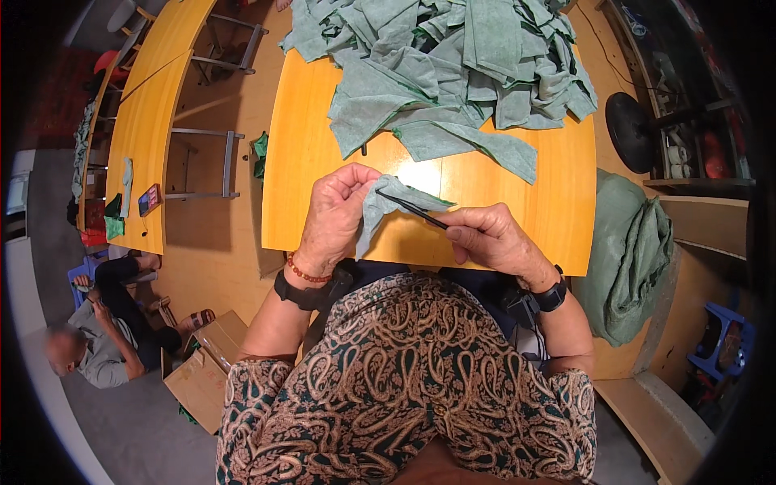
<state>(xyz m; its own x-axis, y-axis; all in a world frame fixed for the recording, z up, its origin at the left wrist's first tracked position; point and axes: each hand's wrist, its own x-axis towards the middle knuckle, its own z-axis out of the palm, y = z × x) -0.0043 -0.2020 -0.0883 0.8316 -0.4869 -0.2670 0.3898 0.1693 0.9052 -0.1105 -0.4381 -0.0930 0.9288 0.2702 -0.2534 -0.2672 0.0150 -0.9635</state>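
My left hand (335,214) pinches a small grey-green piece of cloth (373,220) above the near edge of the yellow table. In my right hand (489,238) is a slim black tool (416,212), which looks like tweezers. Its tip reaches to the cloth's upper part, close to my left fingers. A corner of the cloth points right behind the tool, and the rest hangs down toward my lap. Beyond my hands, a large loose heap of similar grey-green cloth pieces (436,73) covers the far part of the table (303,162).
A big folded green bundle (626,259) sits right of the table. A black round fan (630,132) and a blue plastic stool (722,341) are farther right. At left are another yellow table (149,105), a cardboard box (206,368) and a seated person (109,339).
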